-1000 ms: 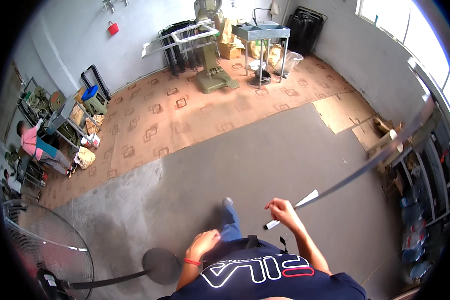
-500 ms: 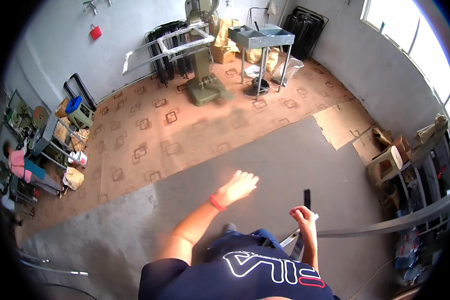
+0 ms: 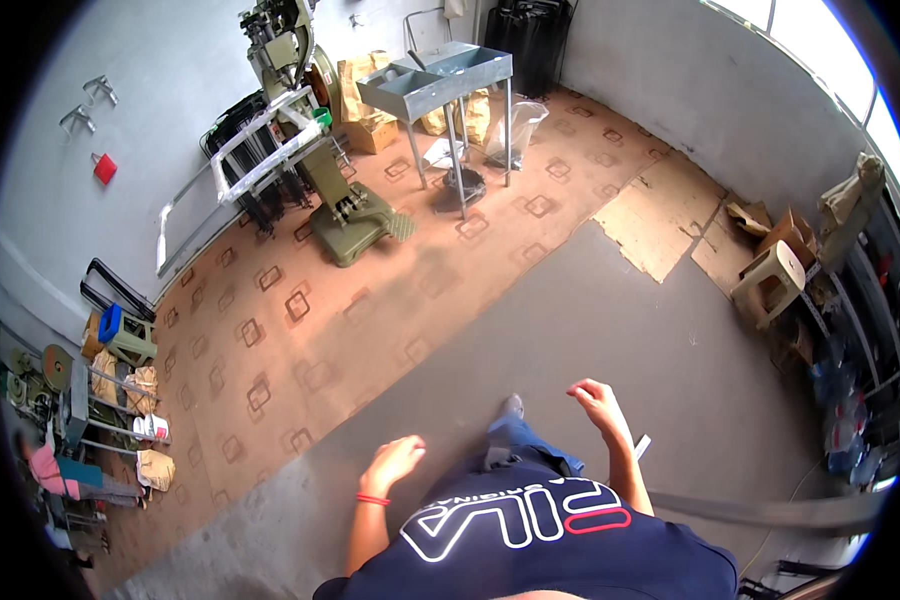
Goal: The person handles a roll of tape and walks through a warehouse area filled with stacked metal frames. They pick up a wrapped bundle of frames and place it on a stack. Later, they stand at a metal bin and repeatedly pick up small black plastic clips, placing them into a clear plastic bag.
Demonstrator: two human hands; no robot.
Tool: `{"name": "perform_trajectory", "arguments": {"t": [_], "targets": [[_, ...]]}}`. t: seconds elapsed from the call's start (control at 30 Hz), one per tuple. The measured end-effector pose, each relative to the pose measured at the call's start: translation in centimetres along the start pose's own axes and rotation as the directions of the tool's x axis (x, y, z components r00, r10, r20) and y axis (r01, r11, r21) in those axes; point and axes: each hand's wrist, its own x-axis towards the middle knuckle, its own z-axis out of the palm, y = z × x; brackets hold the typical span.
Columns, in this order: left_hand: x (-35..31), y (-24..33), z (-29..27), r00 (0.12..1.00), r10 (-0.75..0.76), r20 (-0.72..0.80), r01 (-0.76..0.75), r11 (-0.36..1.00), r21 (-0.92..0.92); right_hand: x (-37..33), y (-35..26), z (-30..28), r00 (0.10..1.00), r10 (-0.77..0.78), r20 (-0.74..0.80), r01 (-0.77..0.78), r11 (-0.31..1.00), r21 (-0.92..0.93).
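Note:
My left hand [image 3: 395, 462], with a red band at the wrist, is low in front of my body, its fingers loosely bent and holding nothing I can see. Farther right, my right hand [image 3: 598, 403] is raised with the fingers curled in and nothing visible in them. Just right of that forearm a pale bar end [image 3: 642, 446] shows, apart from the fingers. A long grey metal bar [image 3: 770, 510] runs behind my right arm toward the right edge, blurred. One of my shoes [image 3: 513, 405] is on the grey floor between the hands.
Ahead stands a green press machine [image 3: 345, 215] with a pale metal frame [image 3: 270, 160] on it. Beside it is a grey metal tray table [image 3: 435, 85]. At right are a beige stool [image 3: 773, 280] and shelving [image 3: 860, 310]. A person [image 3: 60, 470] is at the far left.
My view has turned and moved forward. The left hand has drawn back from its outstretched position. The right hand now appears apart from the dark strip and bar it was beside.

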Motion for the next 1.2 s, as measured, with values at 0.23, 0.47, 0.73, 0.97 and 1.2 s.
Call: {"name": "perform_trajectory", "arguments": {"t": [0.23, 0.47, 0.73, 0.97, 1.2], "targets": [[12.5, 2.3, -6.9, 0.950, -0.064, -0.305, 0.066, 0.998, -0.003, 19.6, -11.6, 0.1, 0.940, -0.290, 0.177, 0.321, 0.929, -0.184], [26.8, 11.0, -10.8, 0.943, 0.271, -0.192, -0.280, 0.960, -0.018, 29.0, -12.4, 2.4, 0.850, -0.325, 0.413, 0.421, 0.892, -0.165], [45.1, 18.2, -18.2, 0.783, 0.622, 0.022, -0.582, 0.744, -0.328, 40.1, -18.1, 1.4, 0.796, -0.580, 0.171, 0.605, 0.759, -0.241], [60.4, 24.5, -26.3, 0.383, 0.921, -0.067, -0.862, 0.331, -0.384, 52.3, -25.9, -0.5, 0.724, -0.688, 0.046, 0.638, 0.643, -0.423], [66.6, 29.5, -32.2, 0.199, 0.847, 0.494, -0.652, 0.490, -0.578, 60.0, -24.7, -4.4, 0.620, -0.722, -0.307, 0.636, 0.692, -0.342]]}}
